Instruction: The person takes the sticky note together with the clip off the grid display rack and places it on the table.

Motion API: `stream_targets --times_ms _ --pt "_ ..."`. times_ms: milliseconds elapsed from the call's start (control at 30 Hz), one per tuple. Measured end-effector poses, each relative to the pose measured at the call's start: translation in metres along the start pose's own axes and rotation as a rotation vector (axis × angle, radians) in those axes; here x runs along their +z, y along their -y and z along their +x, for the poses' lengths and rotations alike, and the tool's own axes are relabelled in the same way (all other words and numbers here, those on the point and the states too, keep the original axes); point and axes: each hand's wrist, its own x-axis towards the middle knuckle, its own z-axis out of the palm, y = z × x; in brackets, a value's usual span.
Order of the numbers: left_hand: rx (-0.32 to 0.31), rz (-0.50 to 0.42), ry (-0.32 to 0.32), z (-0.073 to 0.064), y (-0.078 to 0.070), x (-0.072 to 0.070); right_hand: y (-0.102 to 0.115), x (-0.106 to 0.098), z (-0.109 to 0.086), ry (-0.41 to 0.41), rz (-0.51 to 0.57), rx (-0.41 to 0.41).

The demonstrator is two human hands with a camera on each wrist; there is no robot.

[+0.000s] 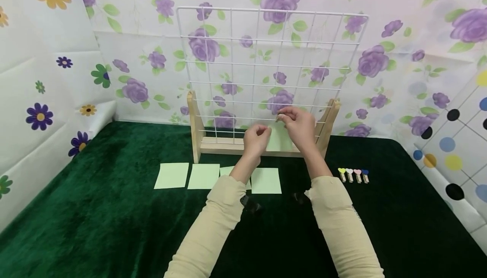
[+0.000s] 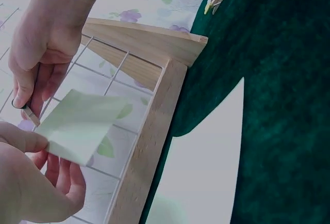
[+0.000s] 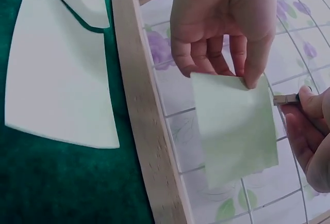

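Note:
My left hand (image 1: 255,142) pinches a square of pale green paper (image 1: 279,138) by one edge, between thumb and fingers. The paper stands in front of the lower part of a white wire grid (image 1: 266,10). Between thumb and fingers, my right hand (image 1: 300,130) holds a small wooden clothespin (image 3: 285,99). Its tip is close to the paper's upper edge; whether it touches the paper or a wire I cannot tell. The clothespin's other end is mostly covered by the fingers.
Wooden side posts (image 1: 195,121) and a wooden base bar (image 1: 224,147) carry the grid. Several pale green paper squares (image 1: 171,175) lie in a row on the dark green cloth (image 1: 95,210). Several clothespins with coloured heart tops (image 1: 350,176) lie at the right. Floral sheeting hangs behind.

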Motion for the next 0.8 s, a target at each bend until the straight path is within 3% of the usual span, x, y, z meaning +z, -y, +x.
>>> stream_targets --times_ms 200,433,800 --pt "-0.006 -0.029 0.071 -0.001 0.002 -0.005 -0.002 0.000 -0.003 -0.013 0.006 -0.044" --pt "0.006 -0.026 0.148 -0.003 -0.001 -0.009 -0.006 -0.003 -0.001 -0.046 0.068 0.007" --pt "0.023 -0.014 0.232 -0.002 0.001 -0.020 -0.003 -0.016 -0.005 0.042 0.078 -0.005"
